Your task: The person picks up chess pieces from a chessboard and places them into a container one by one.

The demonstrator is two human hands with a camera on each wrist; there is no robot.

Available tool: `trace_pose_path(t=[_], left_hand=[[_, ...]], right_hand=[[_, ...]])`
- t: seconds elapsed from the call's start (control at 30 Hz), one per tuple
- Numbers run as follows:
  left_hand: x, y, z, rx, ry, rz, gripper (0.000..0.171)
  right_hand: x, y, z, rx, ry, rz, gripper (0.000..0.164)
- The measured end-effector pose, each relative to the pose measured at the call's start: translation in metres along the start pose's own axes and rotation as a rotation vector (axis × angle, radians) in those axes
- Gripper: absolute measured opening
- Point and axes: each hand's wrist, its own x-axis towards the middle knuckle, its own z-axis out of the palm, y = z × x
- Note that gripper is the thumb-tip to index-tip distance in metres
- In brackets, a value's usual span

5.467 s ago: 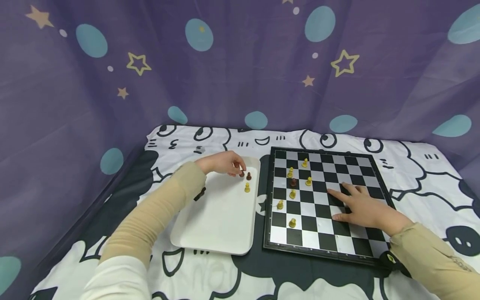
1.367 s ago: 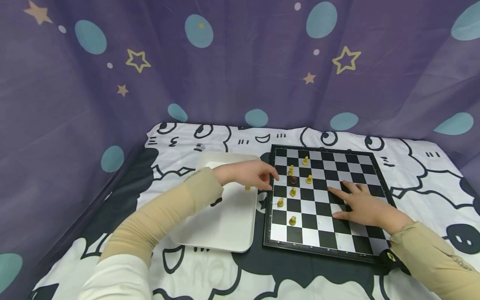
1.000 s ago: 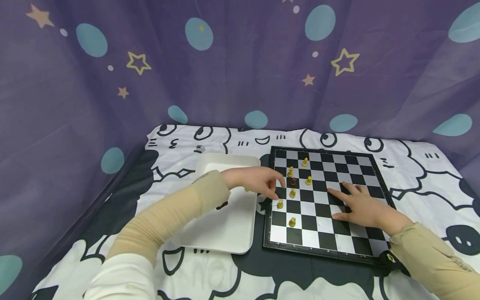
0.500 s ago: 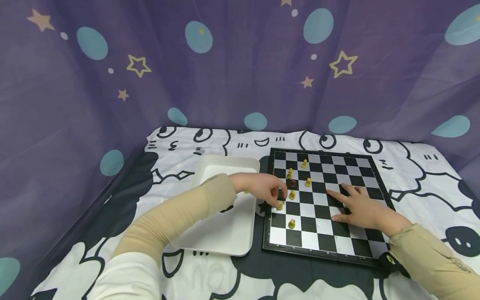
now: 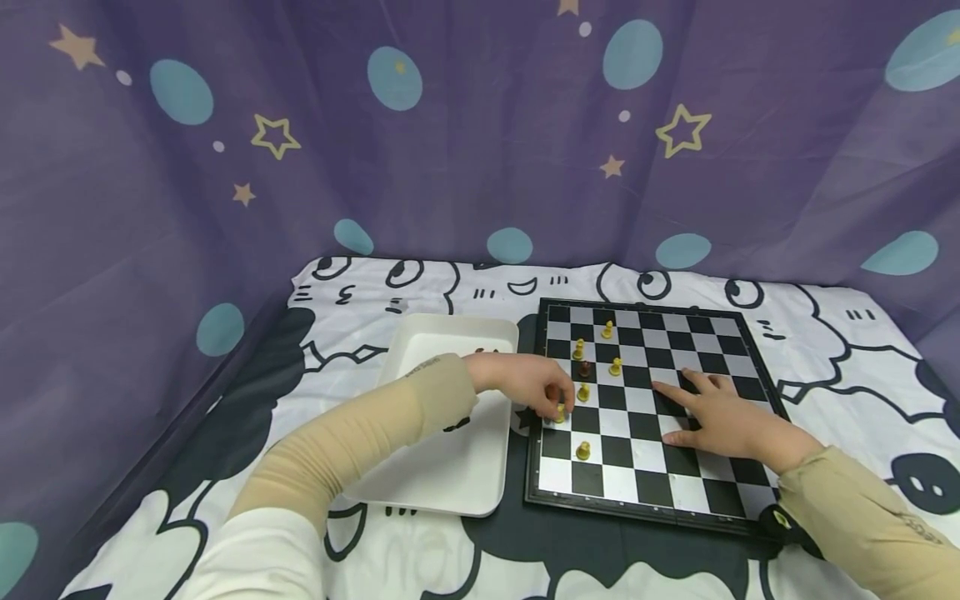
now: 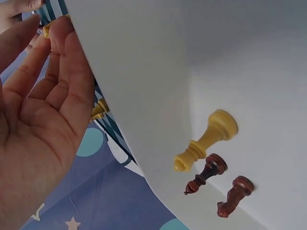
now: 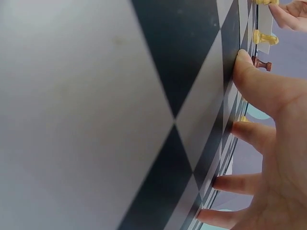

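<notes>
In the head view, my left hand [image 5: 532, 385] reaches over the tray's right rim to the left edge of the chessboard [image 5: 645, 450]. Its thumb and fingers pinch a small yellow chess piece [image 5: 560, 413] standing on the board. The left wrist view shows that piece [image 6: 46, 31] between thumb and fingertips. My right hand [image 5: 727, 417] lies on the right half of the board, fingers spread, with fingertips touching the squares in the right wrist view. More yellow pieces stand nearby, among them one [image 5: 583, 392] just beyond the left fingers, and a reddish-brown piece [image 5: 586, 368].
A white tray [image 5: 427, 479] sits left of the board. Inside it, the left wrist view shows a yellow piece [image 6: 206, 139], a dark brown bishop [image 6: 206, 173] and a reddish-brown piece [image 6: 235, 196]. A cartoon-print cloth [image 5: 420, 550] covers the table; a purple curtain [image 5: 480, 150] hangs behind.
My left hand has left the brown pieces in the tray, crossed right to the board, and come down onto the yellow piece near its left edge. The right hand stays put.
</notes>
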Motion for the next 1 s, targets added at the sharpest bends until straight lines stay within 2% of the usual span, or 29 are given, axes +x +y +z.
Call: trace_pose_path(t=[0.63,1.0], left_hand=[[0.0054,-0.006,0.0039,0.003,0.023,-0.021,0.012],[0.0046,-0.0052,0.004,-0.056,0.031,-0.036,0.012]], right_hand=[[0.0001,-0.0016,-0.0001,0.014,0.003,-0.003,0.086],[-0.0006,-0.0017,-0.0008,0.019,-0.002,0.002,0.087]])
